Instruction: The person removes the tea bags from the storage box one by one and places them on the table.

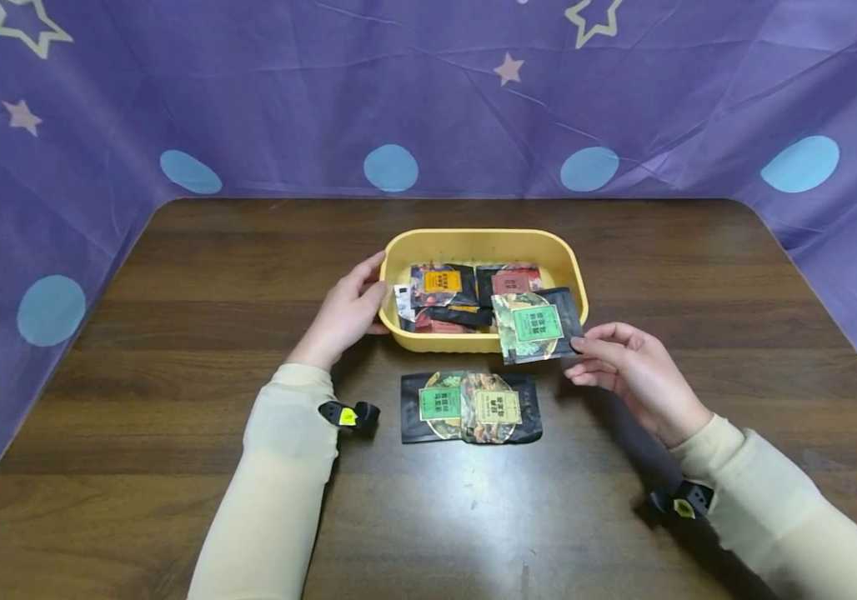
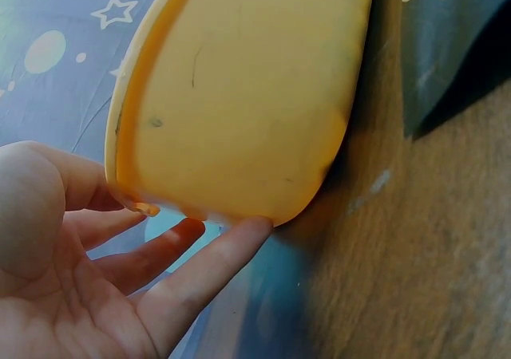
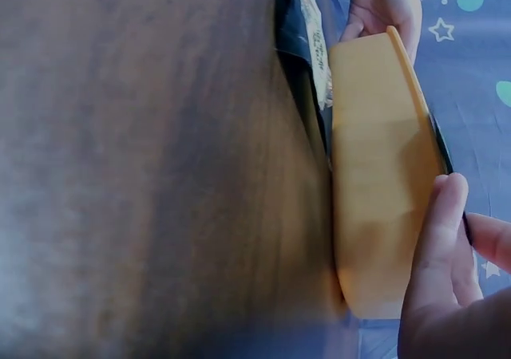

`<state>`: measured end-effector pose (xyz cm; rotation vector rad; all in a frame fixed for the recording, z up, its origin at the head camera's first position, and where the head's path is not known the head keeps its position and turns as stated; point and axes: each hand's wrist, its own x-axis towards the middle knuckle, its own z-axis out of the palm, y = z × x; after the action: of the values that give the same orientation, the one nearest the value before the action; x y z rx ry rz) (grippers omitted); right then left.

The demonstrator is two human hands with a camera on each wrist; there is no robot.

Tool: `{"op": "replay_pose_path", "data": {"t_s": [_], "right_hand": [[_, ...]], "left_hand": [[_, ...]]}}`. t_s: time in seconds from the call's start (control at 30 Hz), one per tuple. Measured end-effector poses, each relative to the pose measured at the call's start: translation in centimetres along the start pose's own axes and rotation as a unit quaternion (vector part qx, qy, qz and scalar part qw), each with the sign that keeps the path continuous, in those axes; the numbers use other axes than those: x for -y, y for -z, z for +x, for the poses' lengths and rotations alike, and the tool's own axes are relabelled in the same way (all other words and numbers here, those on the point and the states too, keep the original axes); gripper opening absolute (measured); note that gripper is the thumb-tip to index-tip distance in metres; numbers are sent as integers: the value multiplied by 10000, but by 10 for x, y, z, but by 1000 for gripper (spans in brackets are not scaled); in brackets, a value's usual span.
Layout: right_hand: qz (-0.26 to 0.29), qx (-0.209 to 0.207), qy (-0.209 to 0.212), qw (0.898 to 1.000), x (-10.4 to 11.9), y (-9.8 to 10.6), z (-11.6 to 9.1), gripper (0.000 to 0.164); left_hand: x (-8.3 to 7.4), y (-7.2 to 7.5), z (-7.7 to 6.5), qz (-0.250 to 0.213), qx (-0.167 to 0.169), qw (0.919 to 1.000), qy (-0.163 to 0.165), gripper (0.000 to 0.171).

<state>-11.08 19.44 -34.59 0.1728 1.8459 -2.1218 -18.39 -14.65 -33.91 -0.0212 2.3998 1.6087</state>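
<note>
My right hand (image 1: 642, 375) pinches the lower right corner of a tea sachet (image 1: 537, 323) with a green label, between thumb and fingers. That sachet overlaps the front right rim of a yellow plastic tub (image 1: 559, 254). At the tub's left end, my left hand (image 1: 342, 312) grips the rim, fingers spread along the outer wall in the left wrist view. Inside lie several more sachets, among them an orange-labelled one (image 1: 442, 283) and a red-labelled one (image 1: 511, 282). From the right wrist, the held sachet (image 3: 441, 143) shows edge-on at the tub's rim.
In front of the tub, a green-labelled sachet (image 1: 428, 407) and a pale-yellow-labelled sachet (image 1: 499, 408) lie overlapping on the brown wooden table (image 1: 173, 400). A purple cloth (image 1: 458, 100) with stars and blue dots hangs behind the table and at its sides.
</note>
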Motion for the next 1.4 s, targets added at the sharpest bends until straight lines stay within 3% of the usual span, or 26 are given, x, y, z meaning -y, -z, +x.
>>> {"op": "replay_pose_path", "data": {"t_s": [0.13,0.3,0.4,0.73,1.13,1.4], "right_hand": [[-161,128,-153,9997,-2,2,-1,18],[-92,314,-179,9993,-4,5,-3,3],[-127,429,-152,9989,-6,7,-3,6],[-730,596,-162,9954,-8,8,-7,4],[-1009,981,-558,9885,-12,24,-16,11],[-1261,1325,-871,9793,-16,38,-21,5]], "left_hand": [[-1,0,0,23,-3,10000,-6,56],[0,0,1,6,-6,10000,-36,55],[0,0,1,-14,-11,10000,-50,55],[0,0,1,-56,-46,10000,-61,55],[1,0,1,-18,-37,10000,-45,55],[1,0,1,-27,-74,10000,-39,54]]}}
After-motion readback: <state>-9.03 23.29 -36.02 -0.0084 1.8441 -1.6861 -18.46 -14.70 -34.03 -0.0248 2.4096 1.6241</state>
